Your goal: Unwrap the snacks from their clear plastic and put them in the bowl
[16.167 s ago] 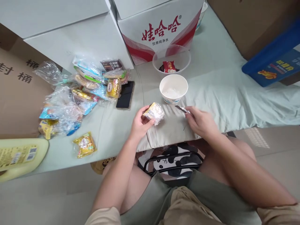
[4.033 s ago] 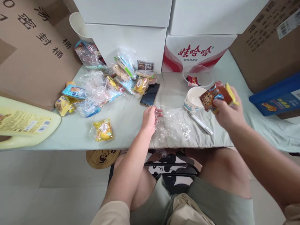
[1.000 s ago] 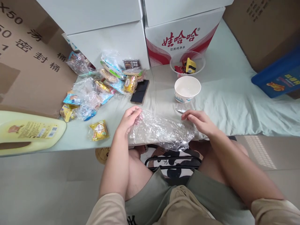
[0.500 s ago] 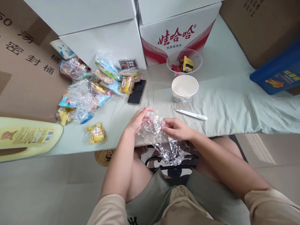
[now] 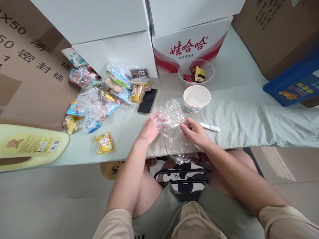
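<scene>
Between the two hands, over the near part of the cloth: clear plastic wrap, crumpled and loose, its upper end standing up close to the white bowl.
Left hand: spread wide, fingers apart and slightly bent, seen through the wrap; whether they are inside it or behind it, I cannot tell.
Right hand: thumb and fingertips pinched together on the wrap's right side.
Table edge: the wrap's lower end droops past it, above the person's lap.
White handle: lies just beyond the right hand, its other end hidden.
Clear tub: behind the bowl, holding red and yellow packets.
Phone: flat beyond the left hand, beside the heap of snack packets.
Yellow packet: alone near the edge, a strip of cloth between it and the left hand.
Right side: wrinkled cloth stretches from the handle to the blue box, giving room for the right arm.
</scene>
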Motion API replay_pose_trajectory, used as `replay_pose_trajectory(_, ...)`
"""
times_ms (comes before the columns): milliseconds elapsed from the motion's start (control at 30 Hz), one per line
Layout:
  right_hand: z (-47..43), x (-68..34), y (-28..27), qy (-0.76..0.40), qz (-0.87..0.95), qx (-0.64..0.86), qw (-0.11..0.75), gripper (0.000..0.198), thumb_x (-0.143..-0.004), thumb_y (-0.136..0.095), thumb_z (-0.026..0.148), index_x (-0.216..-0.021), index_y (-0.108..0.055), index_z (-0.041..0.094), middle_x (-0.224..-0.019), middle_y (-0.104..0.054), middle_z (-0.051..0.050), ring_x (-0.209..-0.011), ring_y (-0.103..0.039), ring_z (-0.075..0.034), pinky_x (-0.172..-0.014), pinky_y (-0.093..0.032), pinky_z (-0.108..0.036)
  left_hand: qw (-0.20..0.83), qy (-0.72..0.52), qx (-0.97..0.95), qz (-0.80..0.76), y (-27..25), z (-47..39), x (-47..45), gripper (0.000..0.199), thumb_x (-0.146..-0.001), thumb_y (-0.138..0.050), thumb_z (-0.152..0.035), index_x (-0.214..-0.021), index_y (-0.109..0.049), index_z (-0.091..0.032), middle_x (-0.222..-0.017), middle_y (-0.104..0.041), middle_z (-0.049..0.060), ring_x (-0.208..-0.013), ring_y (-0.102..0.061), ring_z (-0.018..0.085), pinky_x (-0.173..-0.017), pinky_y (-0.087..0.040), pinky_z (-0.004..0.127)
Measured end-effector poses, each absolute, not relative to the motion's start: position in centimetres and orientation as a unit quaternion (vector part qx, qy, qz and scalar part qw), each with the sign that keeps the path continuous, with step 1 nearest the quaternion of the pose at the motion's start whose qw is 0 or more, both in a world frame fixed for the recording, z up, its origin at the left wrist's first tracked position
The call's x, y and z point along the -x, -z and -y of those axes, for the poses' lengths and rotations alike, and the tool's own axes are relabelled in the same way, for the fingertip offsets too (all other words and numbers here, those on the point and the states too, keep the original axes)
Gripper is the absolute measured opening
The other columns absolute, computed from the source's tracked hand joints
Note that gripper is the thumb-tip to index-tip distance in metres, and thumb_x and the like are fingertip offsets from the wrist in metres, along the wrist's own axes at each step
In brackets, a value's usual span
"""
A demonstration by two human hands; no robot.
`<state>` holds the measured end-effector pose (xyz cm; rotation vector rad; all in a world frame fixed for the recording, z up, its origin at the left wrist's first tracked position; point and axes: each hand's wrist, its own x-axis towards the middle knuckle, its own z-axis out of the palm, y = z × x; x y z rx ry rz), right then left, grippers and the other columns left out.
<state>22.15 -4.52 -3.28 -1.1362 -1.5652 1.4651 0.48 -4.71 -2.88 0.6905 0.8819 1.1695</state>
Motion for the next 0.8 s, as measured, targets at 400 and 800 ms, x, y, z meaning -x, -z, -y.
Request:
replay_pose_trajectory(400,4.7,-21.6,3.9,-0.538,0.578,0.499,0.358,0.021,-0.089,-0.056,0.042,-0.095,-0.053,0.022,-0.054,-0.058,0.006,-0.049,-0.057,-0.014,-0.051,-0.042,-0.025,0.695,-0.363,-0.415,-0.461,4.0,5.5,-2.2,0.051,-0.071,-0.085,-0.037,-0.114,-0.067,-0.016,-0.111,-0.076,0.012,-0.091,-0.074,0.022,-0.088,-0.056,0.038)
replay_pose_trajectory(800,4.7,-22.1,4.0,-0.686,0.509,0.372,0.364,0.037,-0.091,-0.057,0.046,-0.122,-0.054,0.027,-0.057,-0.054,0.008,-0.051,-0.056,-0.014,-0.055,-0.045,-0.029,0.688,-0.354,-0.443,-0.454,2.2,6.1,0.3,0.050,-0.073,-0.080,-0.042,-0.112,-0.058,-0.019,-0.062,-0.069,-0.001,-0.054,-0.066,0.016,-0.053,-0.053,0.027)
